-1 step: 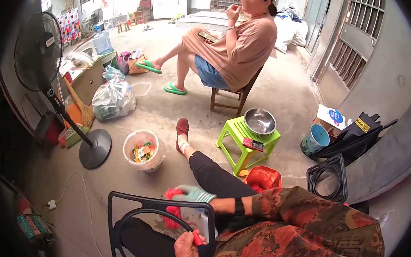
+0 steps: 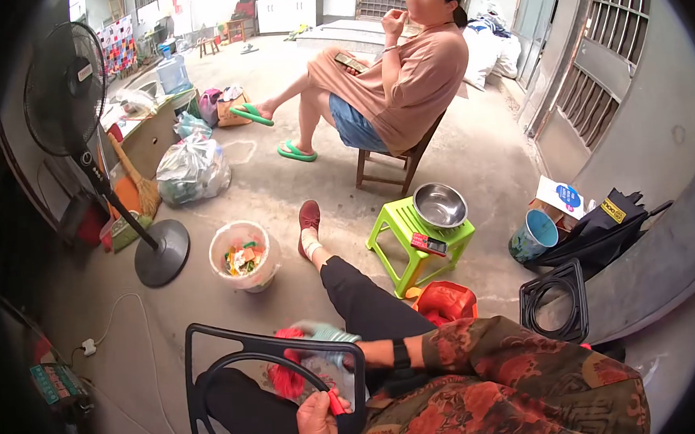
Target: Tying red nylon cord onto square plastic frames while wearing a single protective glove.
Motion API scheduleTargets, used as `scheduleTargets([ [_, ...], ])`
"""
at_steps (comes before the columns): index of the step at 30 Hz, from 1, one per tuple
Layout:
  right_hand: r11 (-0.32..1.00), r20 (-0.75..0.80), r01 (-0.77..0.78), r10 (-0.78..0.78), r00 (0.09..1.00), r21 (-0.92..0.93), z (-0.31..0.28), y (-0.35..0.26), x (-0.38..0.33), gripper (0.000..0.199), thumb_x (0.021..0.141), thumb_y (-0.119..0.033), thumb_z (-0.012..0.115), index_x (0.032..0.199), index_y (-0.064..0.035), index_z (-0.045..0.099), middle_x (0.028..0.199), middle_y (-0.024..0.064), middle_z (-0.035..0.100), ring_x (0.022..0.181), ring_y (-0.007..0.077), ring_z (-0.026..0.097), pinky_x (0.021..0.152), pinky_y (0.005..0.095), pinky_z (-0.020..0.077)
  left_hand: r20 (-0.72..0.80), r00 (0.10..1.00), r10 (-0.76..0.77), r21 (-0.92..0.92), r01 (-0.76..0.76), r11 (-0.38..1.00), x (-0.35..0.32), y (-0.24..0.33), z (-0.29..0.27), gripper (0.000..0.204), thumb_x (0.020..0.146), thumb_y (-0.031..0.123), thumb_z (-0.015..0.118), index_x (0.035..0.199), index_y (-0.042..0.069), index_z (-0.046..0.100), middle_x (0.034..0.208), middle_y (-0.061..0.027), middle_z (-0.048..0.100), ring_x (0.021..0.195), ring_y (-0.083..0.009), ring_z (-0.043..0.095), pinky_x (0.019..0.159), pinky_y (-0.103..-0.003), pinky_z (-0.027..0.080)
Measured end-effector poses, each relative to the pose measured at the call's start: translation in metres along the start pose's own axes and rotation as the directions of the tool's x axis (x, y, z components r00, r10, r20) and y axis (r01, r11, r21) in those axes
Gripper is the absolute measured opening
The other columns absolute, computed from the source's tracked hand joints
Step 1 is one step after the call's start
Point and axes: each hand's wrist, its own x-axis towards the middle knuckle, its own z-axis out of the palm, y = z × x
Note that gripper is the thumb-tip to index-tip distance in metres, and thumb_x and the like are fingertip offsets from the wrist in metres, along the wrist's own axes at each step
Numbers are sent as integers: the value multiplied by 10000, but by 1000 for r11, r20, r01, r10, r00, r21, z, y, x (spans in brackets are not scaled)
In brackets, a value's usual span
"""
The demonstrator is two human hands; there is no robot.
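Note:
My left hand (image 2: pixel 318 426), bare, grips a small red piece (image 2: pixel 336 402) at the lower right side of a black frame (image 2: pixel 271 338). The rectangular frame stands tilted over my left thigh, with a curved black tube (image 2: pixel 214 372) inside it. Behind the frame my right hand (image 2: pixel 327 337), in a pale striped glove, holds a bunched red cloth (image 2: pixel 287 372). The glove is blurred and partly covered by the frame's edge. A wristband (image 2: pixel 402 354) shows on my right forearm.
Ahead stands a green stool (image 2: pixel 401 249) with a metal bowl (image 2: pixel 440 205) and a red phone. Beside it are a red container (image 2: pixel 448 302), a second black frame (image 2: pixel 553 304) and a blue bin (image 2: pixel 533 233). A scrap bucket (image 2: pixel 242 257) and fan (image 2: pixel 161 252) stand left. A person (image 2: pixel 418 77) sits beyond.
My gloved right hand and the red cloth have shifted slightly left and down behind the frame. My left hand keeps its grip on the red piece.

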Motion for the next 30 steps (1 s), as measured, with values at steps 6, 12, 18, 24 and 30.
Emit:
scheduleTargets([
  [6, 921, 353, -321, 232, 906, 220, 14, 9, -19, 412, 905, -282, 570, 1256, -87, 476, 1030, 65, 591, 973, 161, 580, 872, 297, 462, 80, 988, 136, -46, -132, 990, 10, -12, -6, 268, 851, 147, 641, 1041, -23, 557, 868, -127, 636, 705, -216, 626, 623, -323, 518],
  [12, 807, 787, -511, 96, 609, 297, 4, 24, -2, 572, 860, -338, 632, 1318, -69, 419, 1089, 57, 576, 912, 164, 567, 851, 346, 454, 17, 987, 160, 6, -160, 987, 11, -11, 0, 299, 861, 108, 603, 1119, -23, 528, 968, -114, 621, 750, -219, 616, 637, -327, 508],
  [18, 968, 539, -239, 162, 827, 76, -22, 25, -4, 528, 844, -295, 655, 1280, -70, 459, 1049, 46, 590, 871, 154, 569, 818, 326, 459, -92, 990, 110, 83, -103, 991, -20, 24, 34, 174, 934, 160, 524, 946, 4, 602, 845, -64, 621, 765, -145, 584, 721, -277, 468],
  [24, 780, 296, -304, 159, 942, 547, -47, 35, -6, 156, 774, -131, 683, 890, -81, 591, 843, 64, 631, 780, 181, 607, 710, 300, 505, -81, 977, 195, 118, -185, 976, -9, 2, -13, 186, 911, 147, 511, 829, -13, 558, 671, -127, 604, 566, -200, 577, 577, -331, 485],
  [30, 843, 38, 6, -32, 999, 538, -54, -93, -57, 288, 859, -269, 593, 977, -23, 501, 747, 50, 534, 612, 174, 530, 672, 351, 465, -54, 992, 118, 89, -113, 990, -2, 17, -1, 216, 940, 215, 499, 929, 11, 568, 714, -77, 591, 633, -151, 565, 618, -273, 466],
])
